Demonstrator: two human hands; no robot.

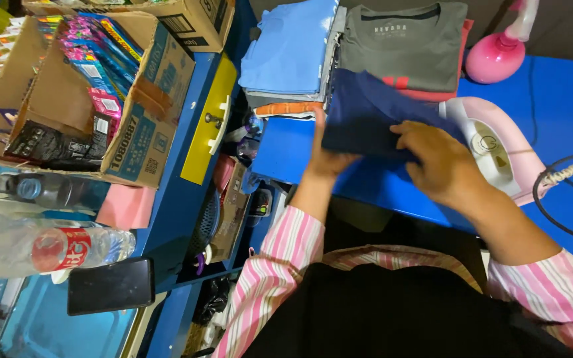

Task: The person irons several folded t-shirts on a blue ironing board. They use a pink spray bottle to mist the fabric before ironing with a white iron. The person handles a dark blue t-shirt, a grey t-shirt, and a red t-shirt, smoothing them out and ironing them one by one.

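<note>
1. Far left: a cardboard box (144,113) of bright packets sits tilted on the blue side shelf. Below it lie plastic bottles (48,248) on their sides and a dark phone (111,286), flat. All are well apart from both hands.

2. Left hand (326,156): it reaches forward from a pink-striped sleeve (286,258) and is at the left end of the navy cloth (366,113). The fingers go under or behind the cloth's edge, so only the back of the hand shows. It seems to be gripping that edge, but whether the fingers are closed on it I cannot tell.

3. Navy cloth: folded, it lies on the blue board (366,185), partly over the front edge of the stacks behind it. Its long axis runs left to right, across the person's body, between the two hands. It lies just ahead of both hands.

4. Right hand (442,162): palm down, fingers spread and flat on the cloth's lower right part. It presses rather than clasps; nothing is held in it. It touches more of the cloth than the left hand does.

5. Behind the cloth: a folded light-blue shirt (290,46) on one pile, a grey shirt (406,43) on the next, side by side and touching.

6. Right: a pink iron (492,149) rests on the board just beside the right wrist, its cord (565,179) looping off to the right. A pink stand (499,56) is behind it.
</note>
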